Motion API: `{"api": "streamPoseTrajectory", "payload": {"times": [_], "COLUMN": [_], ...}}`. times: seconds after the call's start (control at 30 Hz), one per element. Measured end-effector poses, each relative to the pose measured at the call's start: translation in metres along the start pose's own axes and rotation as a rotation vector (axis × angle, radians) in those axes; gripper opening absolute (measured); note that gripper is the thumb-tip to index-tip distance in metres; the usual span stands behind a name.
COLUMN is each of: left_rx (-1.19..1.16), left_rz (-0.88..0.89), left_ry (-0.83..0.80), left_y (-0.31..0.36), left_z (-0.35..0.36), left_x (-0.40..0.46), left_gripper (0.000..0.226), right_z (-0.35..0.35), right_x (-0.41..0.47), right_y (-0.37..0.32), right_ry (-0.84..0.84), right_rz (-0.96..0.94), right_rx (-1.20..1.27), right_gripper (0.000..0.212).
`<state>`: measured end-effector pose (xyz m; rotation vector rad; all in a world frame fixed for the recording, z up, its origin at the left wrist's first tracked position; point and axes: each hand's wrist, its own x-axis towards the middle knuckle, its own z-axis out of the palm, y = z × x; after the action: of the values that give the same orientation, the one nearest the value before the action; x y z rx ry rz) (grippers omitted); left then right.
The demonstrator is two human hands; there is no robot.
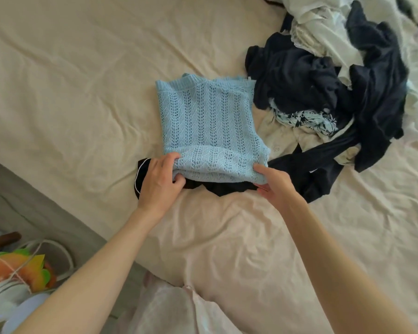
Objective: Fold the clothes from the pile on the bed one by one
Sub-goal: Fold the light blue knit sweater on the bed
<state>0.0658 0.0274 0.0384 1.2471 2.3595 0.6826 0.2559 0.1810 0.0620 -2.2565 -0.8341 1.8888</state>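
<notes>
Gripping the near hem of a light blue knit top [208,124], the left hand [161,180] has its fingers curled over the fabric's left corner with the thumb tucked beneath, while the right hand [275,186] pinches the right corner, thumb on top and fingers mostly hidden below. The top lies flat near the middle of the bed [82,80], its near edge doubled over into a thick roll. Under that roll sits a black garment with white piping [143,172]; only its left end and a strip along the near side show, so its shape cannot be made out. Just beside the top, toward the bed's far right corner, the pile of clothes [336,80] heaps up: dark navy pieces, white fabric, and a blue floral print piece [304,119] mostly buried. The pile runs out of view at the top and right. Off the bed's near left edge, colourful items and a white cord [22,268] are partly cut off and hard to identify.
</notes>
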Motion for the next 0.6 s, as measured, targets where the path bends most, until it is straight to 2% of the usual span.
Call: {"api": "streamPoseTrajectory", "payload": {"times": [0.2, 0.3, 0.43, 0.6], "left_rx": [-0.193, -0.327, -0.548, -0.561], "left_rz": [-0.084, -0.154, -0.366, -0.554], "left_ry": [-0.214, -0.170, -0.047, 0.016], "left_y": [0.004, 0.006, 0.003, -0.010], "left_z": [-0.044, -0.055, -0.049, -0.032], "left_x": [-0.032, -0.013, 0.040, 0.109], "left_gripper": [0.046, 0.046, 0.036, 0.047], "right_z": [-0.026, -0.018, 0.011, 0.046], "right_x": [-0.038, -0.045, -0.034, -0.001], "right_y": [0.006, -0.011, -0.055, -0.108], "right_ry": [0.020, 0.028, 0.036, 0.018], "right_rz": [0.049, -0.016, -0.066, -0.122], "right_rx": [0.056, 0.074, 0.103, 0.074], "right_gripper": [0.013, 0.014, 0.013, 0.014]}}
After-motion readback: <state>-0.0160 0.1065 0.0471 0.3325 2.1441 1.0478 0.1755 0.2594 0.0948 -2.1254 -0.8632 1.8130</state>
